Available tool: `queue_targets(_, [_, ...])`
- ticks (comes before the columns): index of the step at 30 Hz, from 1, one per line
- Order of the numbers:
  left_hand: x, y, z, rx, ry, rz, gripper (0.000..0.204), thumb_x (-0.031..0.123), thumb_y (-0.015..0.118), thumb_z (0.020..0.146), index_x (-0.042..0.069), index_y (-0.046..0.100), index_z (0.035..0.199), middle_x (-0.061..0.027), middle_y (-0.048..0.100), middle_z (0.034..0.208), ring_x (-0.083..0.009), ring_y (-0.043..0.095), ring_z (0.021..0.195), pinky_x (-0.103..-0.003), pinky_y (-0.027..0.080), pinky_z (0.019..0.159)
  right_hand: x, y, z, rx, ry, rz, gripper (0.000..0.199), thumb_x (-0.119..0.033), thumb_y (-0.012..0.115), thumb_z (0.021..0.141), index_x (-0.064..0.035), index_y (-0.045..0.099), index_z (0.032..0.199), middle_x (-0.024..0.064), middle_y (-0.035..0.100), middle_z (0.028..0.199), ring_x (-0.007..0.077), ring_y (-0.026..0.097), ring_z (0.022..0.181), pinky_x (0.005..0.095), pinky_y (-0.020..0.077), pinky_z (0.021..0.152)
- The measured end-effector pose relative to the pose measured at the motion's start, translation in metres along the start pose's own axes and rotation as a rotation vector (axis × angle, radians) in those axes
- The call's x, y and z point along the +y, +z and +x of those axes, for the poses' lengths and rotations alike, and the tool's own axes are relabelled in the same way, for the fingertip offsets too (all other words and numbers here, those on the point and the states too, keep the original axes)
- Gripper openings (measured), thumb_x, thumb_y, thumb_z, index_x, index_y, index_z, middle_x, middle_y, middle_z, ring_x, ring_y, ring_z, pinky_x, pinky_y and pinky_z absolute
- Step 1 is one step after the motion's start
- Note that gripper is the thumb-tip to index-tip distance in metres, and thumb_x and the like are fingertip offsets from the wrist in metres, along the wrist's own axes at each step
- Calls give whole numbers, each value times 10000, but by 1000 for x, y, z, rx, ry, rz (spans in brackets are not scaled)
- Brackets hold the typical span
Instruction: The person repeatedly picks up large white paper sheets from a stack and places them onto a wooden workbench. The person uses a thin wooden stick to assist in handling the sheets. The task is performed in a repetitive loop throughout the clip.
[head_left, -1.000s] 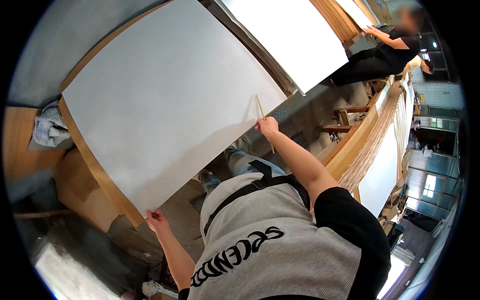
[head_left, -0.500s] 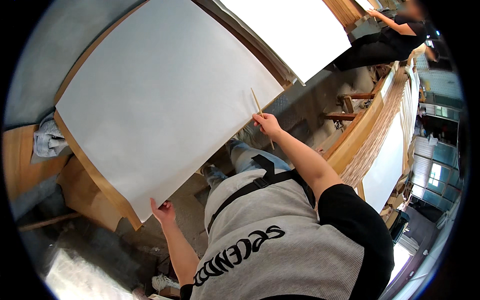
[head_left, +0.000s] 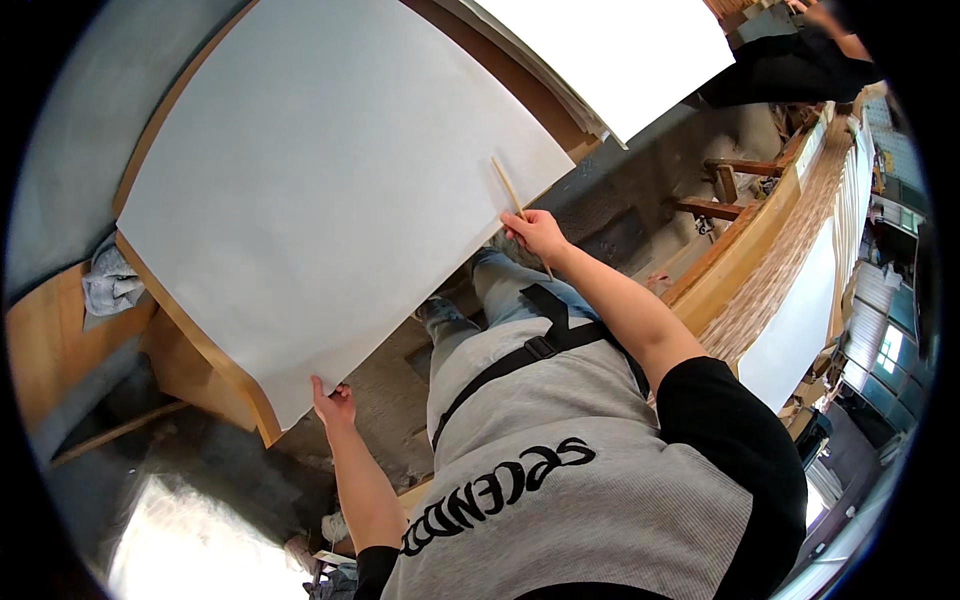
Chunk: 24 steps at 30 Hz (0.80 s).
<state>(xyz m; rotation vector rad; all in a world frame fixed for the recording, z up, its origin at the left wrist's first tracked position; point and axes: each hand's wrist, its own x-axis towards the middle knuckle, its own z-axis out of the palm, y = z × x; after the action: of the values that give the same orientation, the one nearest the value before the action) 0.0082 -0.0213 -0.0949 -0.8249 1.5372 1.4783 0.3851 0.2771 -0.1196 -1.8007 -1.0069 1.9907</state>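
1. The large white sheet (head_left: pixel 330 190) lies on a wooden board (head_left: pixel 215 360) and fills the picture from 9 to 12 o'clock
2. The left hand (head_left: pixel 333 407), at 7 o'clock, pinches the lower corner of the sheet with closed fingers
3. The right hand (head_left: pixel 537 232), near the centre, has its fingers clamped on a thin wooden stick (head_left: pixel 513 200) at the sheet's right edge
4. A grey cloth (head_left: pixel 108 285) lies at 9 o'clock

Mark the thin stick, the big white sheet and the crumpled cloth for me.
thin stick (head_left: pixel 508 187), head view, upper shaft above the right hand (head_left: pixel 537 232)
white sheet (head_left: pixel 320 190), head view, middle of its face
crumpled cloth (head_left: pixel 110 288), head view, its centre
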Motion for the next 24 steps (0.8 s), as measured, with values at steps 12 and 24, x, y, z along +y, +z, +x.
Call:
queue_targets(12, [11,1,-12,93,-21,59,256,333,530,838,93,499,923,-39,494,702,-153,368,482,-262,300,415,-2,1,-10,-21,-60,-49,283,-263,554,833,-54,555,641,-14,537,589,48,416,493,195,324,457])
queue_targets(24, [68,6,-27,-147,104,213,242,335,476,848,94,491,865,-8,415,630,-127,360,496,-240,289,405,-27,32,-25,62,1,139,448,-462,600,745,-28,573,636,50,576,565,79,488,425,203,355,375])
